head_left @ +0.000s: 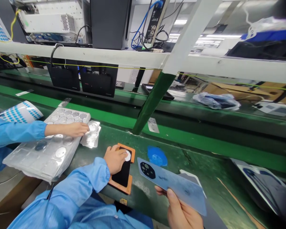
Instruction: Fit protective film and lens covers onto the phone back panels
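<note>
My right hand [182,211] grips a light blue phone back cover [178,183] by its lower edge, thumb on top. The cover is tilted, with a black camera plate at its upper left end. My left hand [115,159] reaches over an orange fixture [125,188] on the green bench, its fingers on a white round disc [128,155]. This disc is at the top of a black phone-shaped panel [121,175] set in the fixture. The fingers partly cover the disc and the panel's upper left side.
At left, a co-worker's hand [77,128] rests by clear trays [45,159] of round metal discs, near stacked silver cards [91,135]. A blue patch [157,156] lies behind the phone cover. A green-wrapped post [154,98] rises from the bench; dark panels [262,184] stand at right.
</note>
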The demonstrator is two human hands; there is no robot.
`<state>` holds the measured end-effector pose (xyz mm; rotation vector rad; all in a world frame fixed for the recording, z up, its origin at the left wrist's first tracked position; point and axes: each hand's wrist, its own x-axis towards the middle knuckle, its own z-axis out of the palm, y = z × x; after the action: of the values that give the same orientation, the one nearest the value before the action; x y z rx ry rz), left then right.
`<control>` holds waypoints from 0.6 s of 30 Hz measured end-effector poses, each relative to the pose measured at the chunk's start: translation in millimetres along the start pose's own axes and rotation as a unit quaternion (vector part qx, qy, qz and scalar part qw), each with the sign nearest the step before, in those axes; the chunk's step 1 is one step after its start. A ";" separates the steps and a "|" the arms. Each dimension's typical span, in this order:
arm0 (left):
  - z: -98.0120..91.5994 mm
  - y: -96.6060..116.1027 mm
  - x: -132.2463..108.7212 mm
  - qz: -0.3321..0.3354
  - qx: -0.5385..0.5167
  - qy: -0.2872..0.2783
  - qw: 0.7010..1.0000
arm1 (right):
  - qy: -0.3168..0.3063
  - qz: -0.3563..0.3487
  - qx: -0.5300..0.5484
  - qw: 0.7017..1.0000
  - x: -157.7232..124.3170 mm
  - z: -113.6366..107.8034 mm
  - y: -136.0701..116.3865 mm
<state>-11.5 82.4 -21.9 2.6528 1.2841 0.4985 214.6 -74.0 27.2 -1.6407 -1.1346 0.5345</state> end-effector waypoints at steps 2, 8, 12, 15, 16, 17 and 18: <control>2.6 -0.4 -1.1 -0.010 0.001 0.010 1.000 | -0.002 -0.008 -0.001 1.000 0.8 0.6 -3.0; 8.2 2.9 1.0 -0.014 -0.008 0.030 0.999 | 0.002 -0.024 -0.018 1.000 2.0 3.2 -6.7; 7.5 6.5 -0.4 -0.016 -0.015 0.038 0.999 | 0.007 -0.028 -0.054 0.998 9.9 7.1 -8.6; 8.3 5.5 -1.8 -0.022 -0.010 0.048 0.999 | -0.019 -0.031 -0.064 0.997 27.7 17.0 -5.8; 8.9 4.3 -2.4 -0.022 -0.012 0.051 0.998 | -0.026 -0.042 -0.060 0.997 35.0 22.6 -4.8; 9.6 3.2 -3.3 -0.023 -0.016 0.055 0.998 | -0.027 -0.064 -0.055 0.996 42.3 29.0 -4.4; 10.2 2.4 -4.6 -0.024 -0.023 0.060 0.998 | -0.027 -0.096 -0.050 0.994 49.1 35.6 -4.7</control>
<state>-8.7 77.4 -31.8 2.5830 1.3491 0.6805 207.1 -13.7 27.0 -1.5880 -1.3626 0.4057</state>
